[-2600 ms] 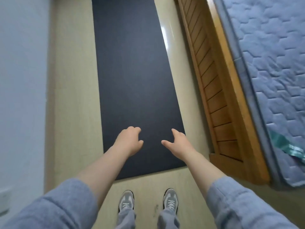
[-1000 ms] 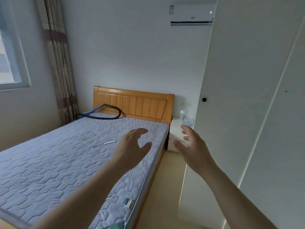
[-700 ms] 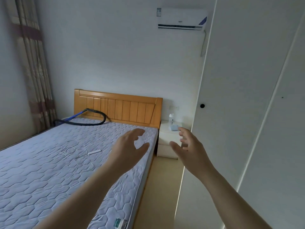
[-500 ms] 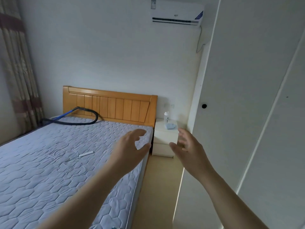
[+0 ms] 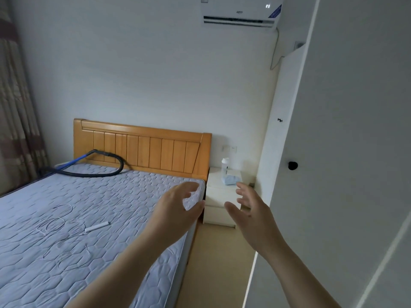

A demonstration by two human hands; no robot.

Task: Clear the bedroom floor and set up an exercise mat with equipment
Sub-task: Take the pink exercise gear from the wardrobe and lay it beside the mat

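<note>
My left hand (image 5: pixel 175 210) and my right hand (image 5: pixel 251 214) are raised in front of me, fingers loosely spread, holding nothing. Beyond them stands a white nightstand (image 5: pixel 219 210) with a white bottle (image 5: pixel 225 166) and a pale blue cloth (image 5: pixel 231 180) on top. A dark hoop with a blue section (image 5: pixel 93 166) lies on the bed by the headboard. A thin white cord with a small white bar (image 5: pixel 96 226) lies on the mattress. The dark exercise mat is out of view.
The bed with a blue-grey quilted mattress (image 5: pixel 66 230) and wooden headboard (image 5: pixel 142 147) fills the left. A white wardrobe (image 5: pixel 344 174) with a black knob stands on the right. A narrow strip of beige floor (image 5: pixel 213 263) runs between them. Curtains (image 5: pixel 15 107) hang far left.
My view lifted from the dark mat on the floor to the bed and nightstand, then kept swinging right and closer. Both hands stayed raised and empty.
</note>
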